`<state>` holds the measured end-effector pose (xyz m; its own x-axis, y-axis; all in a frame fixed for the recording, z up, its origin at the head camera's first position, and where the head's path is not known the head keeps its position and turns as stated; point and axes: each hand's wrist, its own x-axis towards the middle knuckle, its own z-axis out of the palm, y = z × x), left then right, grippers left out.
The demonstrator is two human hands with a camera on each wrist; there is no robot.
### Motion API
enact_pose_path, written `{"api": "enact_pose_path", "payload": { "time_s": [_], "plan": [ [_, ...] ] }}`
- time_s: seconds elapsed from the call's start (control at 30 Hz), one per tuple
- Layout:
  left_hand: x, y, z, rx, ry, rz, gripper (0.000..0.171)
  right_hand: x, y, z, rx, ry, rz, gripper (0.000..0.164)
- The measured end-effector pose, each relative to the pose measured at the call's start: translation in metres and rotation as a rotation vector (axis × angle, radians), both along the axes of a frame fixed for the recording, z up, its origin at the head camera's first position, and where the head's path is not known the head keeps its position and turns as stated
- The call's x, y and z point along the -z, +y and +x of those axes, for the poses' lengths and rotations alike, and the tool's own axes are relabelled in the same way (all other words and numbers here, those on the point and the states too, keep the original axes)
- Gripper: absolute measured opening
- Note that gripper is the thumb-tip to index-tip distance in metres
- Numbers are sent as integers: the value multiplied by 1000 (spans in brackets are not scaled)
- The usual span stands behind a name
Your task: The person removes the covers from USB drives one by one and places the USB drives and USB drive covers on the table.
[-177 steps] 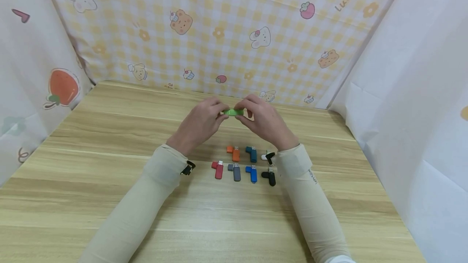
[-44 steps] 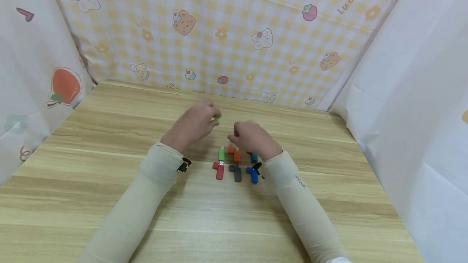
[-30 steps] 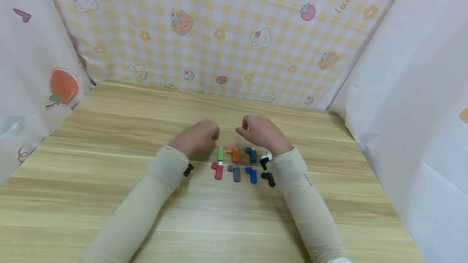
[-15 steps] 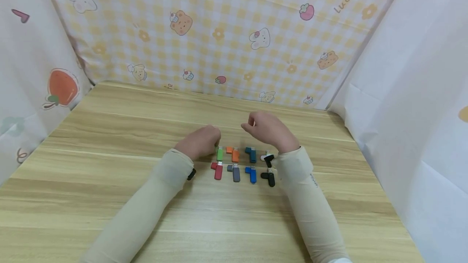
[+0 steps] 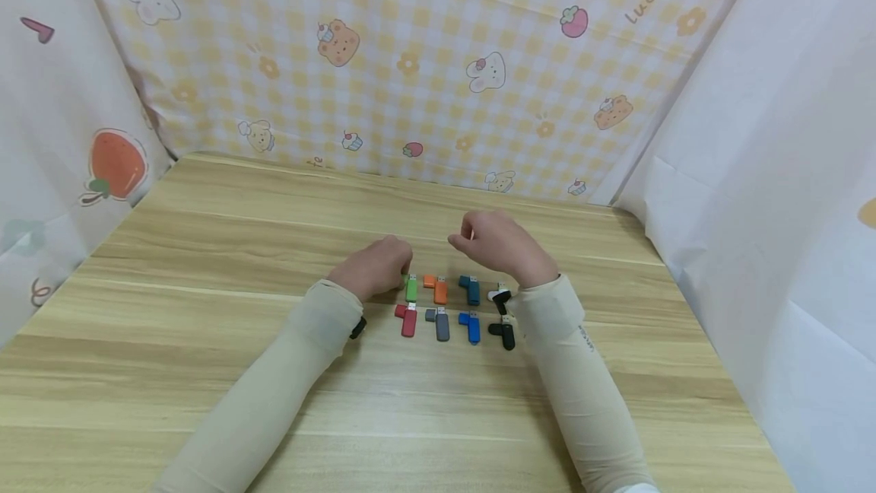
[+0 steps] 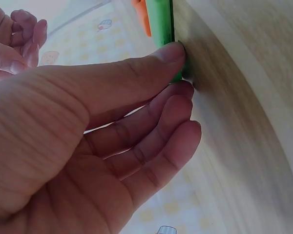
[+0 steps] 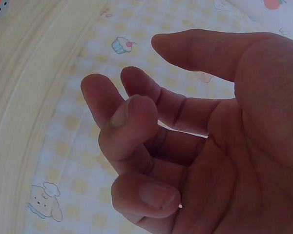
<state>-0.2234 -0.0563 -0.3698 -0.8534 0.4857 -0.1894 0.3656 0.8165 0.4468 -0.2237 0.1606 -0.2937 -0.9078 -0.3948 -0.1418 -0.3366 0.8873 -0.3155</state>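
My left hand [image 5: 375,266] is low at the table, its thumb and fingertips pinching a green USB stick cap [image 6: 177,77], which is mostly hidden by the fingers. Right beside it lies the green USB stick [image 5: 411,289] with its metal plug bare and pointing away from me. In the left wrist view the cap and the stick look very close; whether they touch I cannot tell. My right hand [image 5: 503,243] hovers above the table to the right, fingers loosely curled and holding nothing. Nearest below it are the teal USB stick [image 5: 473,291] and the white one [image 5: 496,295].
Two rows of uncapped USB sticks lie on the wooden table [image 5: 383,417], each cap at its stick's left: orange [image 5: 441,291], red [image 5: 408,322], grey [image 5: 442,326], blue [image 5: 474,328] and black [image 5: 507,335]. A black strap end hangs over the white stick. A patterned curtain [image 5: 383,97] stands behind.
Earlier both hands held the green USB stick in the air. It now lies uncapped in the back row, and my left hand has brought the cap down beside it. My right hand has drawn back rightward.
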Motion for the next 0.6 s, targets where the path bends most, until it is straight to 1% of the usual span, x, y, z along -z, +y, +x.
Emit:
{"api": "enact_pose_path", "payload": {
  "time_s": [0.27,0.6],
  "plan": [
    [-2,5,2,-7,-4,-16,20,1,2,-1,-16,5,4,30],
    [-3,6,3,-7,-1,-22,22,1,3,-2,-17,-16,8,30]
  ]
}}
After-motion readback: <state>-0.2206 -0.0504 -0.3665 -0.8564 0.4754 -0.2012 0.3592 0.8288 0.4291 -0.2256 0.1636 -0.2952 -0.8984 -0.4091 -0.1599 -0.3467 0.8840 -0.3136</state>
